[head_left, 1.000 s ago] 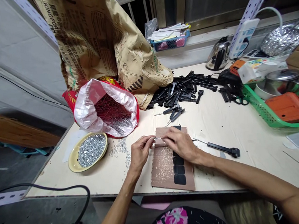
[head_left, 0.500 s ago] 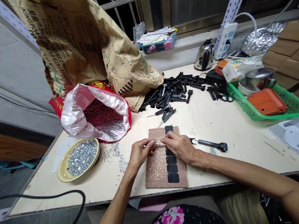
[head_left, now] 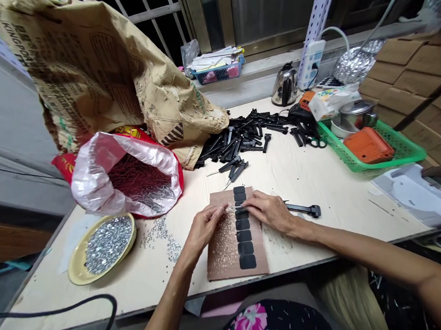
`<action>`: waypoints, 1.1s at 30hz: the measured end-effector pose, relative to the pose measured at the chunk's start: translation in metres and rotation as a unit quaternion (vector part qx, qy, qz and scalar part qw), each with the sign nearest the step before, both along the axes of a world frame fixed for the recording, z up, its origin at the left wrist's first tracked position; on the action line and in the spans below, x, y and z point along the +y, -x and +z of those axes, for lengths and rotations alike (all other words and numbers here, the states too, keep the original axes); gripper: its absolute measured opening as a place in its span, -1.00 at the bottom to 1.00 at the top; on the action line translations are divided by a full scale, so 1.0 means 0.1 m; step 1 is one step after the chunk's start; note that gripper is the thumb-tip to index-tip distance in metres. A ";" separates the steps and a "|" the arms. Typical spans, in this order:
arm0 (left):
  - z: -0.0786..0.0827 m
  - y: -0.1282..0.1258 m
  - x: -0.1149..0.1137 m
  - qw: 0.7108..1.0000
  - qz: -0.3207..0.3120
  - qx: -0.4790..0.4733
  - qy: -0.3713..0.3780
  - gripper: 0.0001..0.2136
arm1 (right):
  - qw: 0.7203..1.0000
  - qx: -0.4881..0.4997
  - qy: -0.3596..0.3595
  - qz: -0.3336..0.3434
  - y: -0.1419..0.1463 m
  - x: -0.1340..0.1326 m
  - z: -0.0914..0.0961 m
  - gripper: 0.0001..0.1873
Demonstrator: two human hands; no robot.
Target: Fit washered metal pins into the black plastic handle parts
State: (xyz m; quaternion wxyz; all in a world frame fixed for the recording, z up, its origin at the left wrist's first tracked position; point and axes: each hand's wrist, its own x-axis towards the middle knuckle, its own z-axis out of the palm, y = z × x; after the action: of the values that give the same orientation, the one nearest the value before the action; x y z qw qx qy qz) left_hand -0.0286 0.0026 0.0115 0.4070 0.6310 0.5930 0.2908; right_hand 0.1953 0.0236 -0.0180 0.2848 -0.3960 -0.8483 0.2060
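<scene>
A brown board (head_left: 223, 256) lies before me with pale specks over it and a column of black rounded squares (head_left: 246, 248). Above it, my right hand (head_left: 268, 209) pinches a thin metal pin (head_left: 236, 207) that points left. My left hand (head_left: 206, 224) is closed at the fingertips, just left of the pin's end; whatever is between them is too small to make out. To the right of the board lies a black tool-like piece with a long bar and blocky end (head_left: 304, 209). Small silvery washer-like pieces (head_left: 159, 236) are scattered left of my left hand.
A yellow bowl (head_left: 74, 270) of silvery pieces stands at left. Behind it, a red-and-white bag (head_left: 92, 188) holds many thin pins. Black handled pieces (head_left: 245, 137) pile beside a large paper sack (head_left: 109, 67). A green basket (head_left: 406, 154) and white tray (head_left: 402, 196) are at right.
My fingertips have drawn slightly apart, and the pin now shows in my right hand's pinch. The whole view has turned a little to the right.
</scene>
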 end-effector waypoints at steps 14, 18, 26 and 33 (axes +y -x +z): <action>-0.32 -0.21 -0.06 0.959 0.028 0.201 -0.200 -0.73 | 0.991 -0.116 -0.073 -0.009 -0.25 0.29 -0.15 -0.78; -0.37 -0.20 -0.06 0.949 0.036 0.216 -0.227 -0.70 | 0.988 -0.131 -0.080 -0.002 -0.26 0.38 -0.15 -0.77; -0.50 -0.16 -0.05 0.951 0.045 0.217 -0.217 -0.66 | 0.981 -0.136 -0.128 0.053 -0.29 0.28 -0.15 -0.76; -0.52 -0.19 -0.06 0.954 0.068 0.211 -0.204 -0.66 | 0.986 -0.107 -0.113 0.059 -0.28 0.11 -0.18 -0.73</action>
State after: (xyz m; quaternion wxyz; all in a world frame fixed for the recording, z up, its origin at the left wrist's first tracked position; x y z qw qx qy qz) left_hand -0.0098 -0.0034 -0.0403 0.1145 0.7058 0.6348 0.2928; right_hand 0.2229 0.0348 -0.0357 0.2227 -0.3305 -0.9135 0.0815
